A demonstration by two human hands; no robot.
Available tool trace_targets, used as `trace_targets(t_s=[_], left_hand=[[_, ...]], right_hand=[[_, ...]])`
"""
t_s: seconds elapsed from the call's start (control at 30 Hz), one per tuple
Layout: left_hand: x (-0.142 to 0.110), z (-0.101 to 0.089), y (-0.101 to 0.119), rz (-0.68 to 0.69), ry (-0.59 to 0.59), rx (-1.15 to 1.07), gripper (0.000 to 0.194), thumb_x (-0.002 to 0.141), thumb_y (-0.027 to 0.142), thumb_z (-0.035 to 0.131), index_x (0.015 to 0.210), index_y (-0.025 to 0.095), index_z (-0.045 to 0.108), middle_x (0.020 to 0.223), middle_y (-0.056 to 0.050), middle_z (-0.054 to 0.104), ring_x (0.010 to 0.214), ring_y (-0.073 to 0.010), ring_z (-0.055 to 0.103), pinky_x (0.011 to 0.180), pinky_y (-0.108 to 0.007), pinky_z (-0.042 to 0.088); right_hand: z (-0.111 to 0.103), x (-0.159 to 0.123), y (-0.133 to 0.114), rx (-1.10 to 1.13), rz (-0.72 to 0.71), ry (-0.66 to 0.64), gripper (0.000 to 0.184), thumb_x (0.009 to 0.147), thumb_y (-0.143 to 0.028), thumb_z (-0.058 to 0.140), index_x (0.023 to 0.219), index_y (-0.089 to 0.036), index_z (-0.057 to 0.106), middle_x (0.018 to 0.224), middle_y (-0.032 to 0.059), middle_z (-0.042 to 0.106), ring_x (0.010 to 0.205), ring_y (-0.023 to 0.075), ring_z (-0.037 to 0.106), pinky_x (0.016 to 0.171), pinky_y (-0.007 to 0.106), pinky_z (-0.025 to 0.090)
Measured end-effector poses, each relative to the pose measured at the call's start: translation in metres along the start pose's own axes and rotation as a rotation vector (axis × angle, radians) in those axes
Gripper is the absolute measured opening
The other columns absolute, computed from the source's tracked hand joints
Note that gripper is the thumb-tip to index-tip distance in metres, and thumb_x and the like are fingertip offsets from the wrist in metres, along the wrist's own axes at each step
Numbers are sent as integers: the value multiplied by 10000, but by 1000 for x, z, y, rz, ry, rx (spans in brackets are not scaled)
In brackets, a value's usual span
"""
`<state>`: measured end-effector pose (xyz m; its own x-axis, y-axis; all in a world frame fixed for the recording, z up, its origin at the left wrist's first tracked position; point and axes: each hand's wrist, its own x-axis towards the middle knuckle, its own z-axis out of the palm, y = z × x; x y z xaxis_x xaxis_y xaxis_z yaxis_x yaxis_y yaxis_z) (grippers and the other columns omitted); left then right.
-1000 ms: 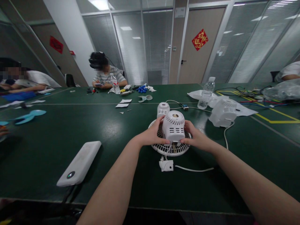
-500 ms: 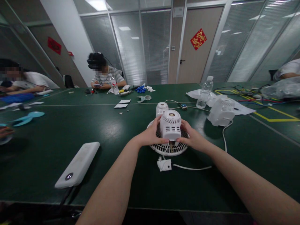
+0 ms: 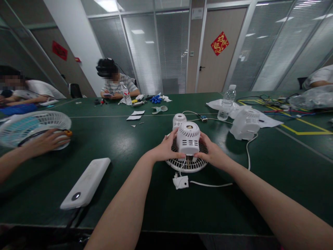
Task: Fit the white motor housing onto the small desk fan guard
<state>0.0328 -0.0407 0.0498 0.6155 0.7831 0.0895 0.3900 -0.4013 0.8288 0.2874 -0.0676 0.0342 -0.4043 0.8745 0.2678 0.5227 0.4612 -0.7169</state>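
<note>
Between my two hands is a white vented fan motor housing (image 3: 188,138), held upright over a round white fan grille (image 3: 191,167). My left hand (image 3: 170,146) grips its left side, thumb along the lower front edge. On the other side my right hand (image 3: 208,148) presses against it, thumb also low at the front. Behind it stands a smaller-looking white vented part (image 3: 179,119), partly hidden. A white plug-like piece (image 3: 180,182) lies in front of the grille, near a white cable (image 3: 210,184). The underside of the housing is hidden.
A white power bank (image 3: 87,184) lies to the left. Further left, another person's hand (image 3: 48,140) is on a white fan grille (image 3: 58,119). At right stand another white housing (image 3: 246,123) and a water bottle (image 3: 227,102). A small circuit board (image 3: 204,118) sits behind.
At the left, another person's hand and a white fan grille with blue blades have come into view. My hands keep their hold on the housing, nearly still.
</note>
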Motion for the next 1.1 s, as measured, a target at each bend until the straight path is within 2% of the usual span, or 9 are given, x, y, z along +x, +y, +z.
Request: trace_targets(t_s=[0.1, 0.4, 0.6, 0.8, 1.1], left_hand=[[-1, -2, 0, -8, -15, -7, 1194, 647, 382, 764, 1499, 292, -67, 1566, -146, 214, 1456, -404, 81, 1136, -670, 14], [-3, -5, 1, -41, -39, -62, 1194, 659, 375, 761, 1501, 303, -84, 1566, -144, 220, 1441, -415, 153, 1130, -674, 100], [-2, -5, -2, -37, -23, -91, 1212, 655, 364, 786, 1505, 292, -74, 1547, -158, 263, 1424, -387, 239, 1151, -636, 109], [-3, -8, -1, -14, -24, -117, 1203, 652, 350, 803, 1509, 277, -38, 1517, -170, 323, 1398, -358, 311, 1147, -608, 184], [-5, -11, 4, -55, -30, -118, 1174, 641, 317, 802, 1508, 284, 11, 1494, -178, 359, 1380, -371, 343, 1117, -636, 222]], right_hand=[[0, 0, -5, -32, 18, 16, 968, 786, -408, 715, 1515, -246, 99, 1433, 130, 450, 1321, 288, 444, 1100, 520, 363], [2, -1, -5, -70, 3, 33, 975, 784, -433, 708, 1520, -238, 99, 1433, 129, 450, 1317, 287, 446, 1101, 508, 365], [4, -2, -5, -89, 7, 40, 945, 803, -413, 690, 1522, -268, 94, 1452, 102, 434, 1315, 275, 449, 1099, 513, 362], [3, -1, -9, -87, 16, 44, 958, 786, -431, 708, 1519, -246, 118, 1411, 117, 481, 1298, 277, 471, 1086, 504, 382], [-5, -3, -10, -85, 24, -15, 1024, 743, -457, 740, 1525, -277, 104, 1427, 111, 463, 1306, 300, 456, 1088, 545, 366]])
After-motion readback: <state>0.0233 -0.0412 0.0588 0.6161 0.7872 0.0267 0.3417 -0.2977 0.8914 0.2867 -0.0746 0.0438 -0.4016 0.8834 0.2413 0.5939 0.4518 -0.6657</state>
